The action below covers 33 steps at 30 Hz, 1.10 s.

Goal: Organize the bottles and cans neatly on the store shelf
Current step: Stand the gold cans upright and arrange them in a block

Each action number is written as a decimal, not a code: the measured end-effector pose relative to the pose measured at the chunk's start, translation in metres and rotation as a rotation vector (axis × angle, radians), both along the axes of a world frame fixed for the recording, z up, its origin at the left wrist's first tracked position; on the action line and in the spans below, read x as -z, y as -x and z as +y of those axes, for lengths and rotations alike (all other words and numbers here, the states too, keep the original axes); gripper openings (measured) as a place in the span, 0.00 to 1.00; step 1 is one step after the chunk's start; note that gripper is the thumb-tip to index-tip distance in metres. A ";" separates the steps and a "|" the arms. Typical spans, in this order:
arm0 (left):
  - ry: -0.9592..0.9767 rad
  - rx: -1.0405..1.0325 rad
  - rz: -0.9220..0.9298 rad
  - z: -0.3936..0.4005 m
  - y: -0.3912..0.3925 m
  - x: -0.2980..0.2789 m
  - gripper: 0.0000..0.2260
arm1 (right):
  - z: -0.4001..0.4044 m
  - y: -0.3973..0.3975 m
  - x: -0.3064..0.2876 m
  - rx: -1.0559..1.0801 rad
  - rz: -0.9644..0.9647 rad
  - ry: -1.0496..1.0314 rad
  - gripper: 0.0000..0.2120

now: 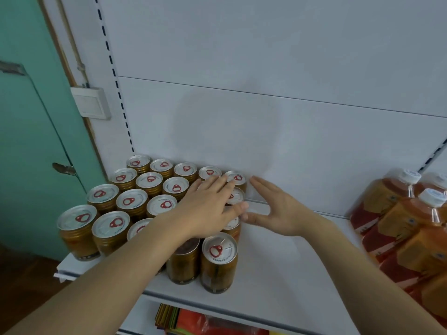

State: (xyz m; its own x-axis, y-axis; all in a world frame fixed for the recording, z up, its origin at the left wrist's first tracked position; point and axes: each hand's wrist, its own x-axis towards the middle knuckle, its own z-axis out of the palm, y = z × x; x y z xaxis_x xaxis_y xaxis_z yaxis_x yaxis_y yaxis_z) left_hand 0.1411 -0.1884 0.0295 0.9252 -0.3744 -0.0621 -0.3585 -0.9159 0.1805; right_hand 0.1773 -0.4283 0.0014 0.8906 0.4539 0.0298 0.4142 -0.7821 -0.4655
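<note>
The left hand (208, 209) lay flat atop the cans (135, 199), the right hand (278, 211) open-palmed beside them; gentle, even sideways pressure would square the block.

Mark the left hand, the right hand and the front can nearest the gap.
left hand (208, 209), head view, back of the hand.
right hand (278, 209), head view, palm.
front can (219, 250), head view, lid with the red pull tab.

Teal wall (29, 117), white switch plate (90, 102)
</note>
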 end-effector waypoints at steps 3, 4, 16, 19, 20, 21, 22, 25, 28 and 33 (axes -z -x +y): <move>-0.037 -0.009 -0.066 0.018 0.015 -0.018 0.38 | 0.017 0.020 -0.028 0.007 -0.042 0.028 0.49; -0.052 -0.011 -0.069 0.029 0.021 -0.024 0.40 | 0.026 0.030 -0.037 -0.002 -0.069 0.057 0.48; -0.258 0.180 -0.077 0.161 0.064 -0.002 0.51 | 0.134 0.120 -0.012 0.009 -0.208 0.514 0.58; -0.251 0.245 -0.096 0.164 0.052 0.012 0.48 | 0.142 0.119 -0.005 0.067 -0.194 0.555 0.56; -0.250 0.261 -0.090 0.164 0.050 0.014 0.48 | 0.144 0.119 -0.005 0.082 -0.190 0.557 0.56; -0.250 0.275 -0.087 0.165 0.049 0.014 0.47 | 0.145 0.119 -0.006 0.092 -0.190 0.555 0.56; -0.251 0.287 -0.086 0.165 0.049 0.014 0.47 | 0.145 0.119 -0.006 0.097 -0.195 0.553 0.56; -0.236 0.303 -0.091 0.165 0.049 0.013 0.47 | 0.144 0.120 -0.007 0.107 -0.201 0.551 0.55; -0.196 0.299 -0.092 0.171 0.049 0.012 0.51 | 0.149 0.124 -0.012 0.128 -0.216 0.538 0.57; -0.207 0.232 -0.109 0.211 0.051 0.002 0.57 | 0.187 0.122 -0.026 0.084 -0.263 0.501 0.57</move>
